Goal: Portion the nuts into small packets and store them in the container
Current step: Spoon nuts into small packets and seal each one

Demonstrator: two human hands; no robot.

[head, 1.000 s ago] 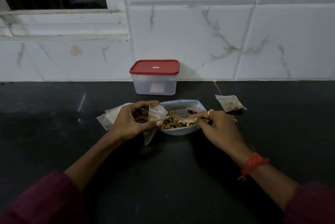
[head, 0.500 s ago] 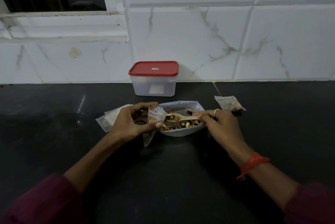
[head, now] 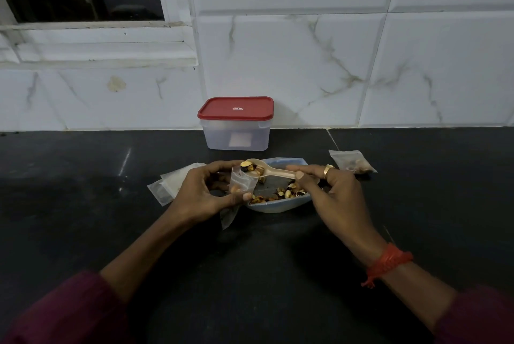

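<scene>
Black stone-like countertop (head: pixel 83 218) was smooth, faintly glossy. Rectangular translucent container (head: pixel 219 137) and its red lid (head: pixel 222 110) were matt plastic. Cream spoon (head: pixel 279 172): smooth plastic. Small clear packet (head: pixel 244 181): thin, crinkled plastic film.

Dim, bluish light; wide-angle edge distortion.

The container (head: pixel 236 132) stands at the back against the wall (head: pixel 306 51); my nut bag (head: pixel 274 206) lies before it, nearer me. Empty packets (head: pixel 164 188) lie left of the bag, one filled packet (head: pixel 351 161) right.
</scene>
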